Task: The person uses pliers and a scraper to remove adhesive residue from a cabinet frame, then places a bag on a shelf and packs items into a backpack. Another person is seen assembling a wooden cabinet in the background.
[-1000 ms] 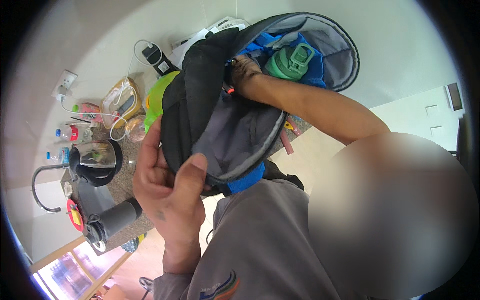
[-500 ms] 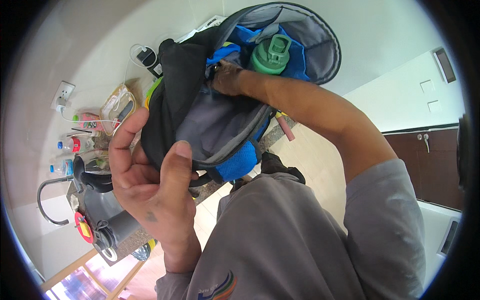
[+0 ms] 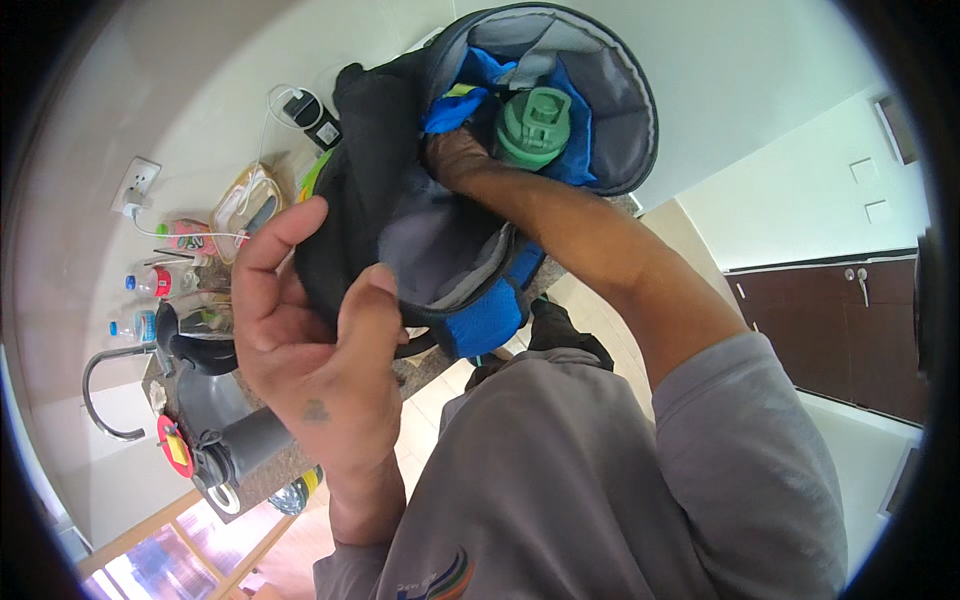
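Observation:
An unzipped black and blue backpack (image 3: 365,190) with grey lining rests before me, its mouth turned toward me. My left hand (image 3: 335,375) grips its left side, thumb near the opening's rim and fingers around the black fabric. My right hand (image 3: 458,158) reaches deep inside, and its fingers are hidden by the bag and the blue cloth. Just right of that hand stands a green bottle (image 3: 535,125) with a loop on its lid. A bright blue and yellow cloth piece (image 3: 458,108) lies above my right hand.
Along the counter on the left are several small plastic bottles (image 3: 155,280), a clear container (image 3: 243,205) and a large grey bottle (image 3: 255,440). A curved tap (image 3: 90,390) rises behind them. A black adapter (image 3: 318,125) with a white cable lies by the wall. Brown doors (image 3: 820,330) stand at right.
My right hand has gone slightly deeper into the backpack, and its forearm has shifted left and down. The backpack's mouth has tilted a little. My left hand keeps its grip.

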Action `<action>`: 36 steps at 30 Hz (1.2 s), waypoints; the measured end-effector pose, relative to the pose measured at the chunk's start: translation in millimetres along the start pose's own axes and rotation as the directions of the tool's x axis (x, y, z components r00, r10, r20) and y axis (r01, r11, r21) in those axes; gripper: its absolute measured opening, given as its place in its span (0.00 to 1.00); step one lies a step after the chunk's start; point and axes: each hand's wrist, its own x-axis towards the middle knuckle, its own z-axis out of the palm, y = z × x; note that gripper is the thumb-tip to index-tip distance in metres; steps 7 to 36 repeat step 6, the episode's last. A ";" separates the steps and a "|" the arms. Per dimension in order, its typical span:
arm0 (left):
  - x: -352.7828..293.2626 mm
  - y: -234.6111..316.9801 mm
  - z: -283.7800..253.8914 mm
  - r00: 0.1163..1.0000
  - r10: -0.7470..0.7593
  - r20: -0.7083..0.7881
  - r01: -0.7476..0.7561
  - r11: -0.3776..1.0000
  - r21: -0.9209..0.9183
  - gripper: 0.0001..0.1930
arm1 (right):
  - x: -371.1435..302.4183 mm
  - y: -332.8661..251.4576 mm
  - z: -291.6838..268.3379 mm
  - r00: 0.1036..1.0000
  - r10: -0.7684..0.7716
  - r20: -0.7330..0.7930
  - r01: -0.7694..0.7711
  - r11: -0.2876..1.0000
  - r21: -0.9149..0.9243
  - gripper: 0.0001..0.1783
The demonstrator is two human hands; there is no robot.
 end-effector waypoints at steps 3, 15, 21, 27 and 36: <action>-1.4 -1.4 -15.1 0.999 -0.043 -0.009 0.043 0.997 -0.059 0.28 | -47.5 -24.7 -73.0 0.981 -0.141 0.133 0.176 0.934 -0.311 0.27; -3.8 -2.4 -9.0 0.994 -0.077 0.081 0.081 0.996 -0.043 0.29 | -33.7 0.1 -77.1 0.979 -0.122 0.166 0.153 0.970 -0.187 0.31; -3.8 -2.4 -9.0 0.994 -0.077 0.081 0.081 0.996 -0.043 0.29 | -33.7 0.1 -77.1 0.979 -0.122 0.166 0.153 0.970 -0.187 0.31; -3.8 -2.4 -9.0 0.994 -0.077 0.081 0.081 0.996 -0.043 0.29 | -33.7 0.1 -77.1 0.979 -0.122 0.166 0.153 0.970 -0.187 0.31; -3.8 -2.4 -9.0 0.994 -0.077 0.081 0.081 0.996 -0.043 0.29 | -33.7 0.1 -77.1 0.979 -0.122 0.166 0.153 0.970 -0.187 0.31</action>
